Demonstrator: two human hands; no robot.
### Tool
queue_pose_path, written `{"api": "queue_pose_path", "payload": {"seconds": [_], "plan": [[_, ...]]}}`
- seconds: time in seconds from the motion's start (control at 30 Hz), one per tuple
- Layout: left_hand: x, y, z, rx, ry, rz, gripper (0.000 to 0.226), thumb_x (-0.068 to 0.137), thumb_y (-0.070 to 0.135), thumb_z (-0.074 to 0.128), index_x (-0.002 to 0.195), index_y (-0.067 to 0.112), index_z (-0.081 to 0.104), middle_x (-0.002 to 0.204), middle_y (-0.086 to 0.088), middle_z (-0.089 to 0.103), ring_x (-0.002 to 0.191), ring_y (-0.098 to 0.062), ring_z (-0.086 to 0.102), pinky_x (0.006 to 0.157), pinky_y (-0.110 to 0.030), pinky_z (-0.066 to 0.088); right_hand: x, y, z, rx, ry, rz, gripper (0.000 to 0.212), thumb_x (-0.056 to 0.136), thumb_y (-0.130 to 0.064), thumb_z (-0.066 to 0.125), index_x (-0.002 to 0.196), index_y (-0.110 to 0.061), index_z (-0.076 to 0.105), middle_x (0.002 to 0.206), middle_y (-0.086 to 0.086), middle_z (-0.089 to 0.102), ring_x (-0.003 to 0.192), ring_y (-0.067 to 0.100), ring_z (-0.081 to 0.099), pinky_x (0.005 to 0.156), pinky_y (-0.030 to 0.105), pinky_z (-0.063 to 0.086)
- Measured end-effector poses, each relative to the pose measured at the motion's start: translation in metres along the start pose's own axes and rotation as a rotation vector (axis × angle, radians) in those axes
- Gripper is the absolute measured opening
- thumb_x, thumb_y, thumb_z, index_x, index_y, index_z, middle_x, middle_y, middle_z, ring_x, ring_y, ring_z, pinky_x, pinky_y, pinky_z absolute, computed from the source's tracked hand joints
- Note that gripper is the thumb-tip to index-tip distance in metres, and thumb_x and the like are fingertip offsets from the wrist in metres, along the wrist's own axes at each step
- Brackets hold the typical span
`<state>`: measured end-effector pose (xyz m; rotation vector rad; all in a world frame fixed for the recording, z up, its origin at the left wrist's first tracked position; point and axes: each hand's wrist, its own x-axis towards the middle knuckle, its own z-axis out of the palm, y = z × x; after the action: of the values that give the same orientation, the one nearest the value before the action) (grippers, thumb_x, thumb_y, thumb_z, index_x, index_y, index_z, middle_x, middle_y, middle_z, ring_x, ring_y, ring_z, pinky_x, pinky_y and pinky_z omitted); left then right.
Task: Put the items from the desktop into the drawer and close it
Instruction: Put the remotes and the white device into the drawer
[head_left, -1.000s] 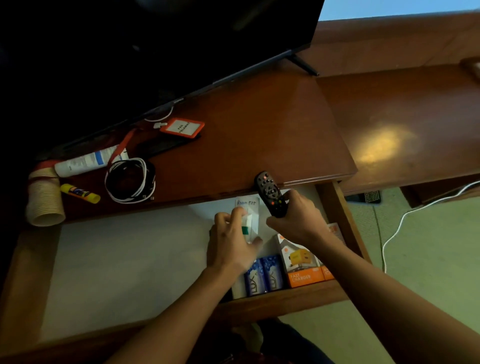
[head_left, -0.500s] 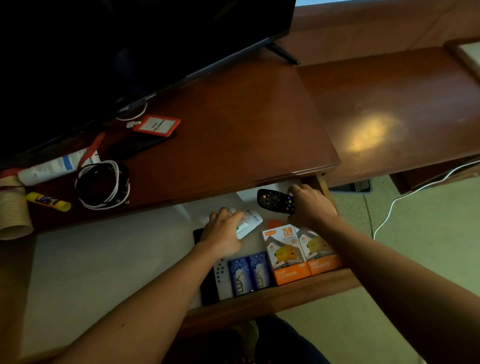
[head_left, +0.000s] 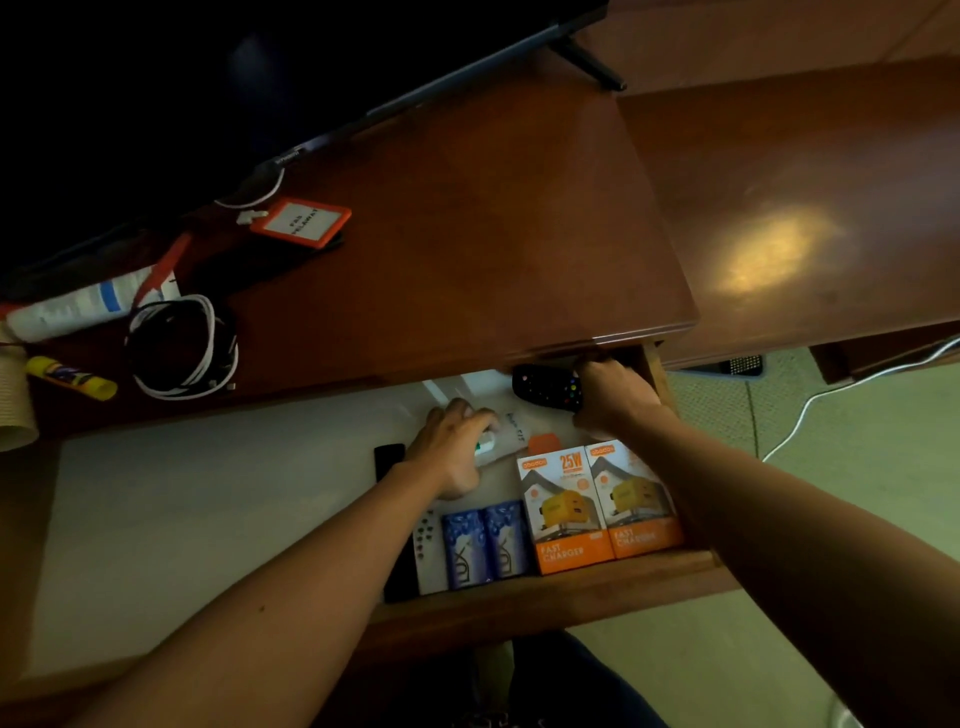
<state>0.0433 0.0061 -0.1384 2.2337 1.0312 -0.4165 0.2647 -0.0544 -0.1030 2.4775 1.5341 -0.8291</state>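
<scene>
The drawer (head_left: 545, 590) stands pulled out under the brown desktop (head_left: 467, 249). Inside it my left hand (head_left: 449, 447) presses on a small white box with a green mark (head_left: 501, 436). My right hand (head_left: 615, 395) grips a black remote control (head_left: 543, 387), lying sideways at the drawer's back right corner, partly under the desktop edge. On the desktop lie an orange-framed tag (head_left: 301, 222), a white tube (head_left: 78, 304), a coiled black and white cable (head_left: 182, 345) and a yellow glue stick (head_left: 72, 376).
In the drawer's front right stand two orange charger boxes (head_left: 597, 506), two blue soap packs (head_left: 485, 543), a white remote (head_left: 427, 551) and a black flat device (head_left: 389, 460). A TV (head_left: 208, 78) fills the back left. A paper cup stack (head_left: 13, 395) is at the left edge. A white cord (head_left: 831, 389) lies on the floor.
My right hand has lowered the black remote from upright above the drawer to sideways at its back right corner. My left hand turned the white box and laid it flatter.
</scene>
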Motion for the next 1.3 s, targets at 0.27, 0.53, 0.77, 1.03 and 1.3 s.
{"api": "queue_pose_path", "payload": {"seconds": [0.27,0.53,0.77,1.03,1.3], "plan": [[0.005,0.013,0.016,-0.085,0.119,-0.145,0.069,0.077,0.033,0.072,0.137,0.031,0.039,0.132,-0.005,0.037,0.122,-0.03,0.041,0.091,-0.038,0.047,0.005,0.007,0.001,0.016,-0.058,0.016,0.041,0.076,-0.012,0.074,0.115,-0.012,0.062,0.099,0.007,0.064,0.081,0.027,0.06,0.069,0.032,0.049],[0.006,0.031,0.026,-0.187,0.223,-0.388,0.069,0.078,0.038,0.074,0.137,0.028,0.038,0.129,-0.012,0.039,0.114,-0.036,0.049,0.088,-0.044,0.051,0.006,0.005,-0.004,-0.015,-0.069,-0.012,0.037,0.08,-0.008,0.069,0.116,-0.012,0.063,0.1,0.008,0.066,0.086,0.027,0.064,0.069,0.031,0.049],[0.009,0.034,0.027,-0.281,0.25,-0.464,0.069,0.078,0.041,0.076,0.135,0.028,0.039,0.126,-0.013,0.041,0.105,-0.036,0.057,0.088,-0.045,0.054,0.004,0.002,-0.003,0.068,-0.023,0.033,0.023,0.08,-0.013,0.072,0.101,-0.012,0.062,0.096,0.009,0.066,0.076,0.026,0.059,0.067,0.031,0.045],[0.002,0.032,0.03,-0.275,0.198,-0.49,0.075,0.076,0.04,0.081,0.137,0.024,0.039,0.127,-0.014,0.042,0.105,-0.035,0.059,0.088,-0.043,0.054,-0.001,0.008,0.001,0.001,-0.033,-0.03,0.035,0.08,-0.004,0.069,0.114,-0.012,0.064,0.1,0.009,0.066,0.081,0.026,0.062,0.067,0.03,0.045],[-0.004,0.03,0.031,-0.295,0.18,-0.488,0.076,0.078,0.038,0.079,0.139,0.023,0.037,0.127,-0.015,0.042,0.106,-0.035,0.059,0.09,-0.044,0.054,0.001,0.009,0.007,-0.084,-0.035,-0.095,0.037,0.083,-0.002,0.066,0.118,-0.014,0.061,0.109,0.011,0.066,0.099,0.031,0.064,0.081,0.039,0.055]]}}
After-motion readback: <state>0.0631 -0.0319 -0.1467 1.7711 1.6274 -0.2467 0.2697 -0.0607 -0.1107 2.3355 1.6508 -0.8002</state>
